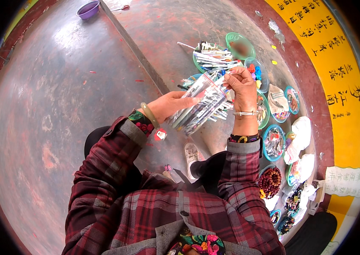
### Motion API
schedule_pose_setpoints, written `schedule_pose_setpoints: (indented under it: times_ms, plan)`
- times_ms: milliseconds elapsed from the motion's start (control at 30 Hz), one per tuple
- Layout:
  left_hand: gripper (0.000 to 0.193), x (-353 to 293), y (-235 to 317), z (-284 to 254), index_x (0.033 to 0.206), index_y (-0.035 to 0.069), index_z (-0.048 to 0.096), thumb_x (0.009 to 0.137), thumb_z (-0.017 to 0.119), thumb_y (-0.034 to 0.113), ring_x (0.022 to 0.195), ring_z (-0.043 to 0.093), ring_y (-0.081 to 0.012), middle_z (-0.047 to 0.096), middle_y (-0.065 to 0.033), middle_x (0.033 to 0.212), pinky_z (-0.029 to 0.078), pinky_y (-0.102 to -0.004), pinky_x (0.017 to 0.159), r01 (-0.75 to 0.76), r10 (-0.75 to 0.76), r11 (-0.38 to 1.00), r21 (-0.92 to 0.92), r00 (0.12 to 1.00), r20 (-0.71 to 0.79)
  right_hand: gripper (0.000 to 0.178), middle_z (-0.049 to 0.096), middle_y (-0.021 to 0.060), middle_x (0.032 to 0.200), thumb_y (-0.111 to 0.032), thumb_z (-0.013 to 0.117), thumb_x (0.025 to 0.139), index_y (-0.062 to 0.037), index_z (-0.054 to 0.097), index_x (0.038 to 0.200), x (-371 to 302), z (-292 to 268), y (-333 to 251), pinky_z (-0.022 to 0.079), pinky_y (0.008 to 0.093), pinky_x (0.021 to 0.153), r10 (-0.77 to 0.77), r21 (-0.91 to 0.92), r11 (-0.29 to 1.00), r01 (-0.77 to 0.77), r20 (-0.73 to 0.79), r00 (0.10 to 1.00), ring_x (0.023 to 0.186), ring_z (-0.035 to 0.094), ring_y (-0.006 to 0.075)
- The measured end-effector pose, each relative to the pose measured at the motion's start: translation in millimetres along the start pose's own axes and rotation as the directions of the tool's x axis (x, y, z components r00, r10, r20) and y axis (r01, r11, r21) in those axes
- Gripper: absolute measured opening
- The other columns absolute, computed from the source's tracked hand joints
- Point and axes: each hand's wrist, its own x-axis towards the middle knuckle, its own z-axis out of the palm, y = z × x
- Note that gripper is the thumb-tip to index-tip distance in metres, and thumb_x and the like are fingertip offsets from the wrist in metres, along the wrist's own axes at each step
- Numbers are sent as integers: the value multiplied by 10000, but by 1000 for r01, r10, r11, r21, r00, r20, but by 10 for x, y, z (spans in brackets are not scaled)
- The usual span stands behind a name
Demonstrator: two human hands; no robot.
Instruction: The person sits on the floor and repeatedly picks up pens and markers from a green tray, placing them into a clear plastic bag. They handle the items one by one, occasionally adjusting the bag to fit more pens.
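My left hand grips a clear plastic bag by its left side, thumb on top. Several pens show through the film, lying lengthwise in the bag. At the bag's upper right corner my right hand is closed in a pinch. Something pale with a bit of blue is at its fingertips; whether that is the bag's edge or a separate item I cannot make out. Just beyond my hands, a green basket is heaped with white pens. More pens lie partly hidden behind the bag.
Along my right stand several baskets: a green one, a blue one of small packets, and dark red beads. White bags lie beside them. A purple basin sits far left, by a floor groove.
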Motion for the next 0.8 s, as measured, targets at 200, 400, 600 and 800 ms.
schedule_pose_setpoints:
  times_ms: [200,400,600,800]
  plan:
    - [367,72,-95,-151,1096,-7,543,938,464,315,783,555,-63,597,-24,946,461,-217,678,-42,42,999,6,999,-26,96,643,58,812,-51,715,733,-16,670,811,-71,186,71,444,213,647,-100,-255,962,96,-4,995,734,576,100]
    - [338,56,-55,-109,1077,1,545,936,468,299,729,534,-50,591,-15,909,445,-203,621,-64,65,998,13,991,-116,209,633,150,1009,-236,654,815,-39,700,866,-124,324,92,426,310,839,-281,-521,802,293,104,954,970,566,230]
    - [322,95,-65,-126,1088,-5,531,871,580,229,735,553,-60,596,-28,905,448,-201,615,-70,68,997,-31,997,-38,258,594,176,1125,-282,613,839,-49,701,909,-120,348,43,372,356,926,-433,-642,585,496,270,860,1066,520,289]
    - [273,-27,87,38,1028,6,551,827,624,175,685,562,-72,603,-34,869,444,-212,575,-70,67,997,-36,995,-69,258,585,178,1142,-268,618,832,-47,693,943,-153,415,78,354,363,953,-468,-691,466,553,338,817,1104,505,291]
